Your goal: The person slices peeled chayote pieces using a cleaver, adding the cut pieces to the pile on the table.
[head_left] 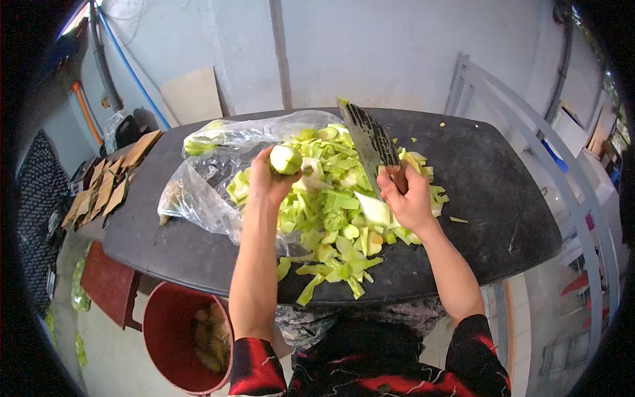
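Observation:
My left hand (pixel 266 180) is closed around a pale green vegetable piece (pixel 286 159), its round cut end facing up; I cannot tell which vegetable it is. In my right hand (pixel 411 198) is a cleaver (pixel 370 137), gripped by its brown handle. Its broad, wet blade points up and away to the left, apart from the vegetable. Below both hands spreads a heap of green peelings and trimmings (pixel 340 202). A clear plastic bag (pixel 197 200) lies at the heap's left, with green vegetable inside its far end.
The dark table (pixel 489 178) carries the heap, with small scraps at its far right. Below its front left edge stand a red bucket (pixel 151 324) with contents at the bottom and a red stool (pixel 106 284). Cardboard pieces (pixel 106 188) lie left; a grey railing (pixel 529 109) curves along the right.

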Demonstrator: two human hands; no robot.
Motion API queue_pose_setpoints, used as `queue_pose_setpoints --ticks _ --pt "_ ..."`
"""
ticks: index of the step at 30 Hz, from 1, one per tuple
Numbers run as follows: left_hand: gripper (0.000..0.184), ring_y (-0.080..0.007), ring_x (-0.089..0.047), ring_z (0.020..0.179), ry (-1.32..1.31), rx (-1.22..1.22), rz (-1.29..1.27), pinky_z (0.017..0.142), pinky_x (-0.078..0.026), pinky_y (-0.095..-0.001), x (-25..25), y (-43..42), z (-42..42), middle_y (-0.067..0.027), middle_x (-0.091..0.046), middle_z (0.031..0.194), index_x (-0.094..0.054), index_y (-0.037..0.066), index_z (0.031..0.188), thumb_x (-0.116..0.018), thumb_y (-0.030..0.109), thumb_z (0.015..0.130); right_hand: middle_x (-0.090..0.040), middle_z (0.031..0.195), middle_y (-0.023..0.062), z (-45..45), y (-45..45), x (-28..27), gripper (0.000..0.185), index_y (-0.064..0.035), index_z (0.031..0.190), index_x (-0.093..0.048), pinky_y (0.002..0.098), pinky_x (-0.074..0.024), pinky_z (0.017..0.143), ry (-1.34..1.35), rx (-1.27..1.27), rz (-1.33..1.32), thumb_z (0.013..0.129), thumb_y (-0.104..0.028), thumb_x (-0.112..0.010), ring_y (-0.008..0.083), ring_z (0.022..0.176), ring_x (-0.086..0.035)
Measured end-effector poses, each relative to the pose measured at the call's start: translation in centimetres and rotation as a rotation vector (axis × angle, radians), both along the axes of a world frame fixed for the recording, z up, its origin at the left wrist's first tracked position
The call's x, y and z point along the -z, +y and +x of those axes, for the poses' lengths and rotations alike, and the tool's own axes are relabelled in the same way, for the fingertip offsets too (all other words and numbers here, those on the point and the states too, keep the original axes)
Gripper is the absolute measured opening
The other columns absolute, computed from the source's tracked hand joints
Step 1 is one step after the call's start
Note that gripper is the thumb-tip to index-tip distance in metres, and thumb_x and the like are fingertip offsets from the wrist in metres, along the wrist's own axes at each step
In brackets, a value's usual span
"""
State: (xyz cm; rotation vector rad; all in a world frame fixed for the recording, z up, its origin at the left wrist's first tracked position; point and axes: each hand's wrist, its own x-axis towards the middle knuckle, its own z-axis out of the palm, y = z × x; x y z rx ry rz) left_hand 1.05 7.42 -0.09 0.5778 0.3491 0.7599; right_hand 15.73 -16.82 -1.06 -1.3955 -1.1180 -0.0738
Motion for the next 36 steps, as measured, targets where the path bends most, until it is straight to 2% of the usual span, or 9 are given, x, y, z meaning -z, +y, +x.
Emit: queue_pose_setpoints --ticks 4,10,12,16,18,22,24,31,36 --pt "0.04 -0.0301 -0.053 0.088 -0.124 -0.019 -0.181 0.075 -0.046 -0.0442 -0.6 -4.4 1.9 -0.0178 -0.056 0.104 -0.049 0.003 0.112 -0.051 0.038 0.094 -0.055 0.059 0.0033 -1.8 -1.0 -0.5 0.035 -0.0013 0.089 -0.06 0.0268 -0.042 0.051 -0.192 0.082 0.061 0.088 -0.035 -0.071 0.0109 0.051 -0.051" --pt "0.032 -0.0291 -0.054 0.085 -0.129 0.034 -0.229 0.074 -0.048 -0.0523 -2.0 -8.7 3.5 -0.0131 -0.056 0.099 -0.049 0.005 0.11 -0.048 0.034 0.095 -0.055 0.055 0.0077 -4.1 -1.6 -1.2 0.027 -0.0031 0.089 -0.059 0.032 -0.0457 0.045 -0.468 0.048 0.081 0.083 -0.024 -0.076 0.0218 0.045 -0.056" --pt "0.034 -0.0319 -0.056 0.108 -0.113 0.05 -0.073 0.086 -0.05 -0.0579 -1.8 -9.0 3.8 -0.0154 -0.056 0.118 -0.049 0.007 0.121 -0.041 0.031 0.097 -0.055 0.055 0.0074 -4.0 -1.3 -0.8 0.024 -0.004 0.087 -0.058 0.0316 -0.0457 0.044 -0.531 0.018 0.144 0.082 -0.019 -0.076 0.0209 0.045 -0.058" --pt "0.03 -0.032 -0.062 0.097 -0.09 -0.01 -0.014 0.081 -0.054 -0.0543 -2.3 -9.4 3.7 -0.0155 -0.06 0.111 -0.05 0.005 0.117 -0.04 0.024 0.097 -0.056 0.056 0.007 -4.3 -1.5 -1.0 0.024 -0.0043 0.086 -0.057 0.0315 -0.0453 0.044 -0.502 0.045 0.116 0.08 -0.016 -0.077 0.0206 0.044 -0.058" --pt "0.029 -0.0311 -0.063 0.093 -0.078 -0.043 -0.019 0.079 -0.056 -0.0515 -2.4 -9.9 3.6 -0.0153 -0.061 0.108 -0.051 0.005 0.117 -0.04 0.022 0.096 -0.051 0.051 0.0046 -4.5 -1.2 -1.1 0.027 -0.004 0.082 -0.056 0.0276 -0.0406 0.042 -0.507 0.08 0.183 0.086 -0.024 -0.074 0.0134 0.042 -0.05" --pt "0.024 -0.0289 -0.063 0.091 -0.098 -0.058 0.005 0.076 -0.056 -0.0498 -2.3 -10.2 3.9 -0.0127 -0.061 0.103 -0.051 0.006 0.112 -0.04 0.018 0.095 -0.056 0.056 0.0059 -4.6 -1.4 -1.3 0.025 -0.0044 0.086 -0.056 0.032 -0.0445 0.043 -0.512 0.054 0.137 0.079 -0.015 -0.078 0.0199 0.044 -0.057" --pt "0.019 -0.0274 -0.063 0.088 -0.131 -0.074 -0.011 0.074 -0.056 -0.0485 -2.0 -10.2 4.2 -0.0104 -0.061 0.096 -0.051 0.006 0.107 -0.042 0.015 0.093 -0.052 0.052 0.0051 -4.5 -1.1 -0.9 0.027 -0.0035 0.081 -0.056 0.0276 -0.0418 0.043 -0.493 0.079 0.176 0.086 -0.024 -0.074 0.0137 0.043 -0.051" --pt "0.016 -0.0245 -0.062 0.085 -0.157 -0.068 0.016 0.072 -0.055 -0.0438 -2.7 -10.8 4.0 -0.0096 -0.06 0.093 -0.053 0.006 0.103 -0.044 0.015 0.092 -0.051 0.051 0.0047 -4.6 -1.3 -1.3 0.026 -0.0034 0.08 -0.055 0.0268 -0.0398 0.042 -0.496 0.077 0.175 0.087 -0.021 -0.073 0.0125 0.042 -0.049" --pt "0.016 -0.0235 -0.062 0.085 -0.125 -0.044 0.045 0.074 -0.054 -0.0409 -2.3 -10.6 4.1 -0.0091 -0.059 0.095 -0.053 0.005 0.102 -0.045 0.016 0.093 -0.055 0.055 0.0076 -4.4 -1.6 -0.7 0.02 -0.0046 0.087 -0.057 0.0324 -0.047 0.045 -0.502 0.089 0.135 0.08 -0.013 -0.073 0.0215 0.046 -0.059"
